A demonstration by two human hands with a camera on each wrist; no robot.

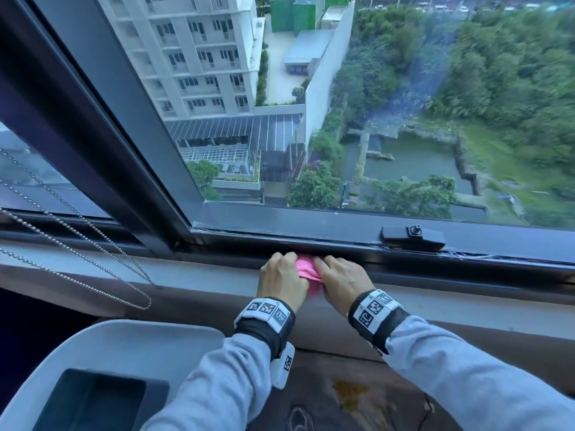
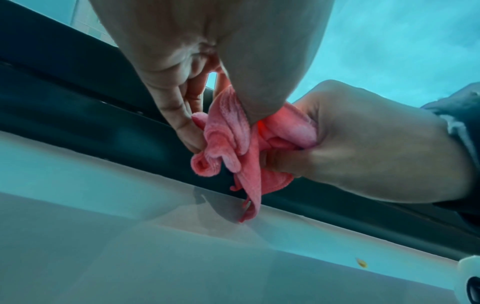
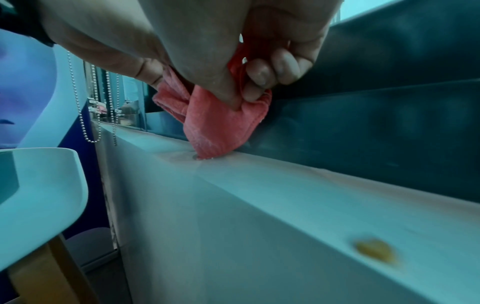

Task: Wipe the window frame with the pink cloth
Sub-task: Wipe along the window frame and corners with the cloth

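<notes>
The pink cloth (image 1: 306, 269) is bunched between my two hands at the lower rail of the dark window frame (image 1: 342, 244). My left hand (image 1: 281, 276) grips its left part with curled fingers; my right hand (image 1: 339, 279) grips the right part. In the left wrist view the crumpled cloth (image 2: 233, 144) hangs from my left hand (image 2: 197, 98), and my right hand (image 2: 363, 148) clutches its other side. The right wrist view shows the cloth (image 3: 218, 125) pinched by my right hand (image 3: 249, 86), its lowest fold touching the pale sill (image 3: 285, 195) beside the frame (image 3: 363, 123).
A black window latch (image 1: 412, 237) sits on the rail to the right of my hands. Bead chains (image 1: 87, 259) hang over the sill at left. A white chair (image 1: 109, 368) stands at lower left. A yellowish stain (image 3: 374, 251) marks the sill.
</notes>
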